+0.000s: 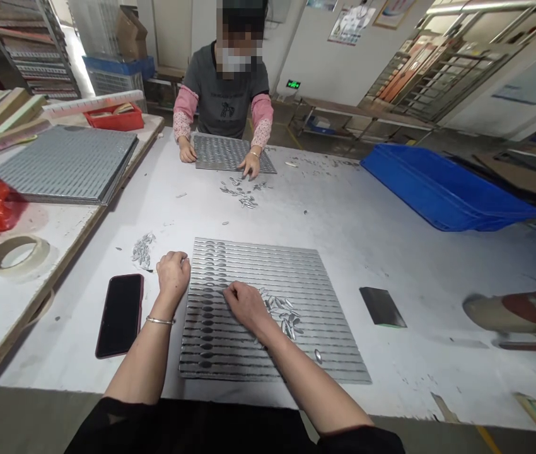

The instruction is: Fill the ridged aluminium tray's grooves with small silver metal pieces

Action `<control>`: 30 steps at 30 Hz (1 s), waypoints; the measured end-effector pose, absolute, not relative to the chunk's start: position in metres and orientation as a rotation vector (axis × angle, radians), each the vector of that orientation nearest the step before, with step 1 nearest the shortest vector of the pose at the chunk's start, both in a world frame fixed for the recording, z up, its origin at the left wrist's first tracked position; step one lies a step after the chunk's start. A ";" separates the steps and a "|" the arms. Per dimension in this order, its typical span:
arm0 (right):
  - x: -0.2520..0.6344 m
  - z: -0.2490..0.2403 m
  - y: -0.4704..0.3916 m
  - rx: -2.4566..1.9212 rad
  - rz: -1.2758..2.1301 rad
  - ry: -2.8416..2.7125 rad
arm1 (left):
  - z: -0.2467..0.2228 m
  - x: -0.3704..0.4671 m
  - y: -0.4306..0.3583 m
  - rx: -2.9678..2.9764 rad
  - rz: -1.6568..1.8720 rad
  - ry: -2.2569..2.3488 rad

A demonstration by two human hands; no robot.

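**Oval pieces (291, 325) seem to be going into a second column on the grooved plate (306, 284)**

On the white table (268, 221), the plate lies flat in front of the person. The work looks like setting ovals into its grooves: the leftmost column appears full, the next filled only partway down. The right hand (248, 307) is at that column's lower end, thumb and forefinger drawn together; whether they pinch a piece I cannot tell. The left hand (174, 274) rests loosely curled beside the plate's left edge, its grip hidden. The next move probably calls for one piece, turned lengthwise along its groove.

Across the table a co-worker (225, 101) handles a similar plate (221, 151). A blue tray (438, 189) sits well apart at right; a phone (120, 315) lies near the left forearm. Beyond it is a small heap of ovals (142, 252). The loose pieces on the plate cover grooves further right, and could get in the way there.
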State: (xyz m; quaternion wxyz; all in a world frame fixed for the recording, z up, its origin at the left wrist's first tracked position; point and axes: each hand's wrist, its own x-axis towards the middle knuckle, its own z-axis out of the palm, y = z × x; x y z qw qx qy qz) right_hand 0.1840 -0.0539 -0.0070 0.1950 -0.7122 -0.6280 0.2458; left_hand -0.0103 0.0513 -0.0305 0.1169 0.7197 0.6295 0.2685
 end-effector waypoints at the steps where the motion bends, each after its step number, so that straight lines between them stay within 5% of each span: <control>1: 0.184 -0.006 -0.052 -2.009 0.701 -1.757 | -0.031 -0.010 0.052 2.110 0.783 1.840; 13: 0.223 -0.002 -0.063 -1.879 0.646 -1.495 | -0.030 -0.012 0.057 2.136 0.796 1.828; 20: 0.279 0.021 -0.096 -2.182 0.498 -1.934 | -0.028 -0.011 0.057 2.140 0.823 1.849; 30: 0.251 0.022 -0.088 -1.946 0.551 -2.005 | -0.030 -0.010 0.055 2.111 0.789 1.851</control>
